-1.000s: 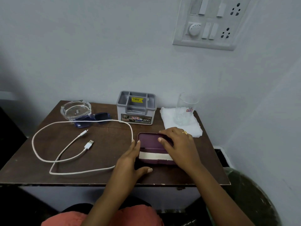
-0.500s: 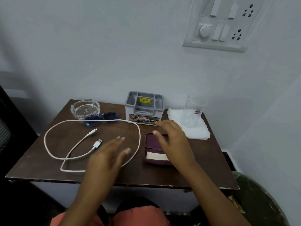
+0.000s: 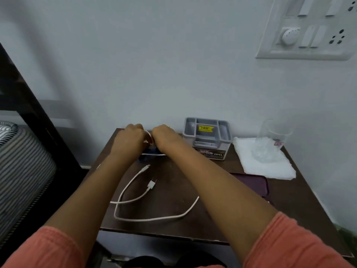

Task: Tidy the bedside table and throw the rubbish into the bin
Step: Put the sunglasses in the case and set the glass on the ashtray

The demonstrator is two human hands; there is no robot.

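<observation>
Near the bedside table's (image 3: 289,206) front edge the white cable (image 3: 154,218) is lying looped. At the back-left corner, left hand (image 3: 128,140) and right hand (image 3: 164,137) are seemingly pinching its far loop; tugging could be dragging the plugs off.

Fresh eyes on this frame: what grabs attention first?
Both bare hands, left hand and right hand, meet at the back left of the brown bedside table, closed around something between them; what exactly is hidden. A white charging cable sprawls in loose loops across the front, both plugs lying free. To the right stand a grey organiser box against the wall and a clear glass on a white napkin.
</observation>
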